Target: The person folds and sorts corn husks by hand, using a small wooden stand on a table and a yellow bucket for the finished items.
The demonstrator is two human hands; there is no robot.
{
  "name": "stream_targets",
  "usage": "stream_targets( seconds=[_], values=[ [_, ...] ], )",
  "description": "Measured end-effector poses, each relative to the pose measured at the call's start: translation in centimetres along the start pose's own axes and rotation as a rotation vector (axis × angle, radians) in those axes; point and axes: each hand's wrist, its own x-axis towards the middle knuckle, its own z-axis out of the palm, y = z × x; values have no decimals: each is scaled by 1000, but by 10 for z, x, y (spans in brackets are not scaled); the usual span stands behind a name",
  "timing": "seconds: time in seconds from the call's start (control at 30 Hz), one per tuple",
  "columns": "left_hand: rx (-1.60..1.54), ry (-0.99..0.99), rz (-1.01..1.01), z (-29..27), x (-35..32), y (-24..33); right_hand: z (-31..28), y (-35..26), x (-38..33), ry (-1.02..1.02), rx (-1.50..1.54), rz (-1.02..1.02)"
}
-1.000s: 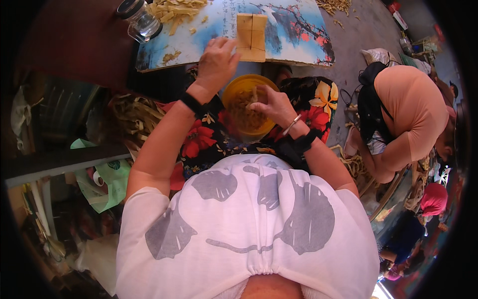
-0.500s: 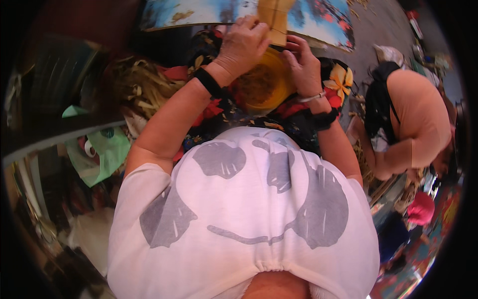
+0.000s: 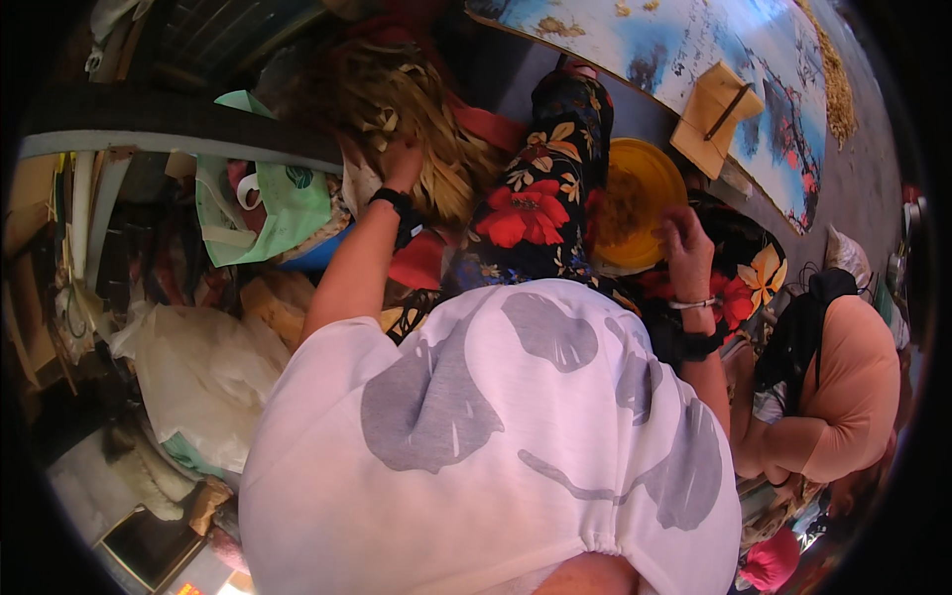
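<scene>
My left hand (image 3: 400,162) reaches into a pile of dried tan strips (image 3: 436,114), like dry leaves or husks. Its fingers are partly lost among them, so I cannot make out a grip. Over the right rim of a yellow basin (image 3: 650,159) hovers my right hand (image 3: 686,246), its fingers loosely bent and apart, holding nothing visible. Small brownish bits lie in the basin, which sits between my legs in flowered trousers. A wooden block (image 3: 702,149) with a dark narrow bar across it rests at the edge of a painted board (image 3: 645,50).
A green plastic bag (image 3: 263,213) hangs left of my arm by a metal rail (image 3: 188,142). Below it is a whitish plastic sack (image 3: 208,372). Close on my right sits another person (image 3: 848,387) in a peach top. Several scraps lie on the board.
My left hand has left the wooden block and gone left to the strips. My right hand has come away from the block toward the basin's rim. The view has swung left.
</scene>
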Motion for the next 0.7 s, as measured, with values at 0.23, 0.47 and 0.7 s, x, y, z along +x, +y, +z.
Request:
stream_targets(
  seconds=[0.23, 0.47, 0.7],
  values=[
    [223, -56, 151, 76, 25, -42, 13, -30, -7, -147, -117, -104],
    [-1086, -15, -126, 20, -13, -18, 19, -51, 1, -354, -140, -182],
    [-700, -95, 606, -125, -138, 180, 63, -149, 14, -457, -21, -497]
  ],
)
